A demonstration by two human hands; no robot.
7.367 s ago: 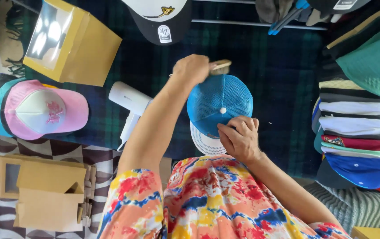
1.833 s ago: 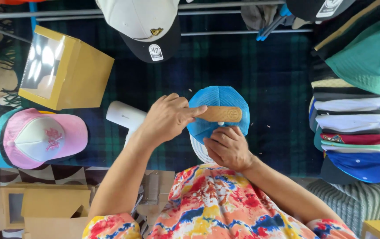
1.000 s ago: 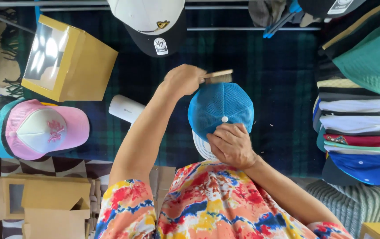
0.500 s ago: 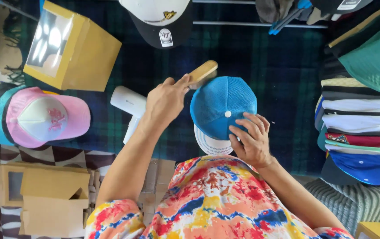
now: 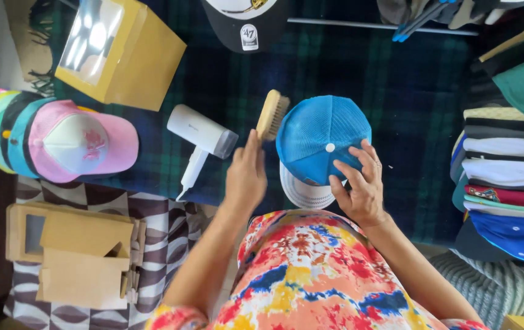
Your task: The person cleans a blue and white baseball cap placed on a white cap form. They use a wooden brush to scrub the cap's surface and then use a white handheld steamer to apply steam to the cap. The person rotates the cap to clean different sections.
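Observation:
A bright blue mesh cap (image 5: 317, 137) sits crown up over a white stand (image 5: 301, 192) on a dark green plaid cloth. My right hand (image 5: 359, 186) rests on the cap's near right side, fingers spread over the panels. My left hand (image 5: 246, 177) grips a wooden bristle brush (image 5: 272, 115), held just left of the cap and off its surface, bristles turned toward the cap.
A white handheld steamer (image 5: 201, 137) lies left of the brush. A tan windowed box (image 5: 118, 52) stands at the back left. Nested caps with a pink one (image 5: 72, 143) in front lie at left; folded caps (image 5: 506, 177) are stacked at right. Flat cardboard boxes (image 5: 72, 253) lie at the near left.
My left hand has swung the brush back and forth over the cap and now holds it off the cap's left side. My right hand has shifted onto the cap's right panels.

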